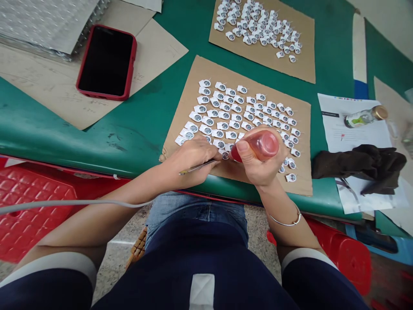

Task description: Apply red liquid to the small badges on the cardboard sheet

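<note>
My left hand is closed on a slim metal tool with a gold-coloured end. Its fingertips rest low over the near cardboard sheet. In my right hand is a squeeze bottle of red liquid, tilted with its narrow end down toward my left fingertips. Between the hands lies a small white piece with a round silver disc; whether the bottle's tip touches it I cannot tell. Several rows of the same pieces cover the cardboard, and my hands hide some of them.
A second cardboard sheet with many such pieces lies farther back. At left are a red-cased phone and bubble wrap. Dark cloth, papers and a small glass bottle sit at right. A grey cable crosses my left forearm.
</note>
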### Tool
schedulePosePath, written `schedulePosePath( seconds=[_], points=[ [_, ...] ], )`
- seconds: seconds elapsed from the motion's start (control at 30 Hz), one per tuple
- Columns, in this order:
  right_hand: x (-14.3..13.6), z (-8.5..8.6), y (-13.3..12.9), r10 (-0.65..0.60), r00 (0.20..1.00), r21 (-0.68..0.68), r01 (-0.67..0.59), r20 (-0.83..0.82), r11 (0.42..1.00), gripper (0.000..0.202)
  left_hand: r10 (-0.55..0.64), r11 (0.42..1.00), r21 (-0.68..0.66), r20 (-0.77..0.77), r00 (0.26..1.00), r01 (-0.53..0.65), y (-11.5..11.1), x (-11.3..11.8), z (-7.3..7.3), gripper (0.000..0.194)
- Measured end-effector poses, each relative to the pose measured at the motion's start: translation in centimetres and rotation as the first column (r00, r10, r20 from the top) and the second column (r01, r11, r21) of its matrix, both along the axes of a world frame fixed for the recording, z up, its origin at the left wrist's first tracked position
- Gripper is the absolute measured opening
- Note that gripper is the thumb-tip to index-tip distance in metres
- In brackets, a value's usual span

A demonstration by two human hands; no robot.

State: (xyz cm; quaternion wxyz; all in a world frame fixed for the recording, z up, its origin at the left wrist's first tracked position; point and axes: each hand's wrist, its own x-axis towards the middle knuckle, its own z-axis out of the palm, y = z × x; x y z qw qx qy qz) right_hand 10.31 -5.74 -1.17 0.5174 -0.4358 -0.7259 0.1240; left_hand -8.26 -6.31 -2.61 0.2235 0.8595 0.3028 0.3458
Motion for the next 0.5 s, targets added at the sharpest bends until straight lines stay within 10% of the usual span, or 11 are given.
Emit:
schedulePosePath(
  seconds=[0.37,0.5],
  points=[
    [-0.4,-0.2,0.1,-0.045,0.999,-0.103,0.042,-0.03,0.994,0.023,0.014,0.998,-0.068,-0.015,1.0,-0.015,0.0,0.0,0.1,0.01],
    [1.7,0.2,2.0,-0.138,0.937,-0.186,0.081,-0.32,0.979,0.029,0.027,0.998,-0.053,0.007,1.0,-0.027,0.0,0.1,-0.2,0.011]
  ],
)
